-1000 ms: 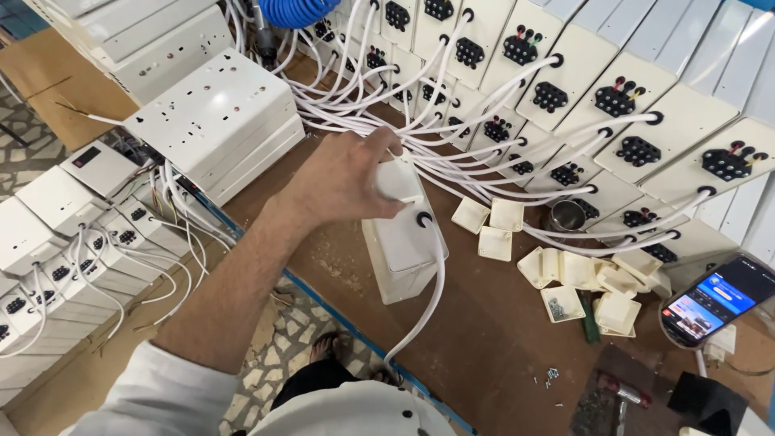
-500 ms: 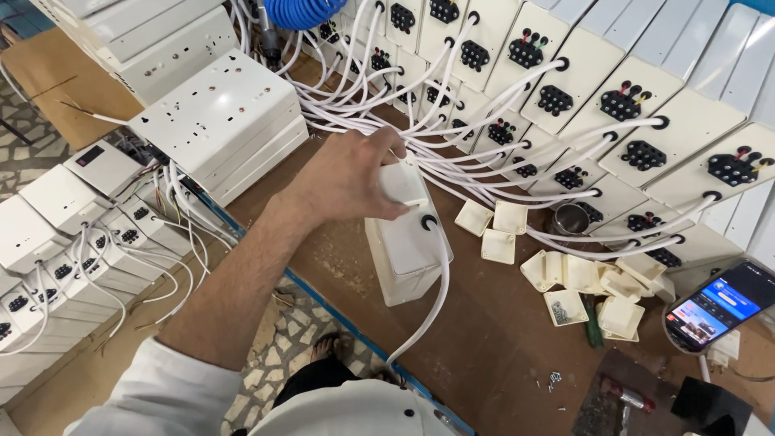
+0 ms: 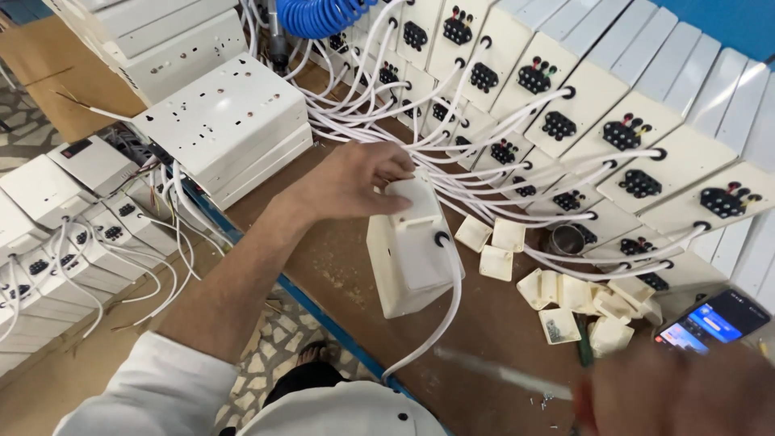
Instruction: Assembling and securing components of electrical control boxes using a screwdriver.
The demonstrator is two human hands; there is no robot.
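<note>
My left hand [image 3: 355, 182] grips the top of a white plastic box [image 3: 408, 258] that stands tilted on the brown workbench [image 3: 339, 266]. A white cable [image 3: 440, 315] leaves a black-ringed hole in the box and curves down towards me. My right hand [image 3: 678, 396] shows at the bottom right, blurred by motion. It holds a thin tool [image 3: 500, 375] whose shaft points left towards the box, well short of it.
Rows of white boxes with black sockets [image 3: 557, 125] and white cables fill the back. More white boxes are stacked at the left [image 3: 226, 129]. Small white square covers [image 3: 565, 295], a metal cup [image 3: 567, 239] and a lit phone [image 3: 710, 323] lie to the right. A blue coiled hose [image 3: 323, 12] hangs above.
My right hand has come into view at the bottom right with the thin tool. My left hand still holds the white box, which has tilted a little.
</note>
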